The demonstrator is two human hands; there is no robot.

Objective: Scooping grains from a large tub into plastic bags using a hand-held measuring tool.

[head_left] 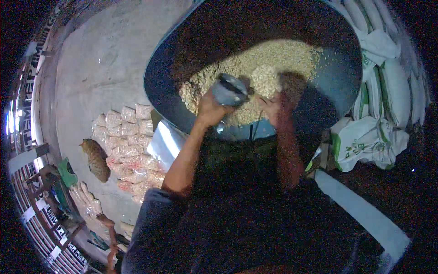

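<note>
Concrete floor below; metal scoop (229, 90) tilts mouth-down rightward.

You have one big dark bowl (337, 86) holding one pile of pale kernels (269, 64). One metal cup (229, 90) sits over that bowl. Left of the bowl, you can see one cat (96, 160) and many small clear bags (130, 150). Right of the bowl, several white sacks (378, 105).

Big dark pan (337, 86) carries pale grain heap (255, 77); concrete floor (100, 68) — clear packed bags (130, 150), cat (96, 160), white sacks (374, 132) on it.
</note>
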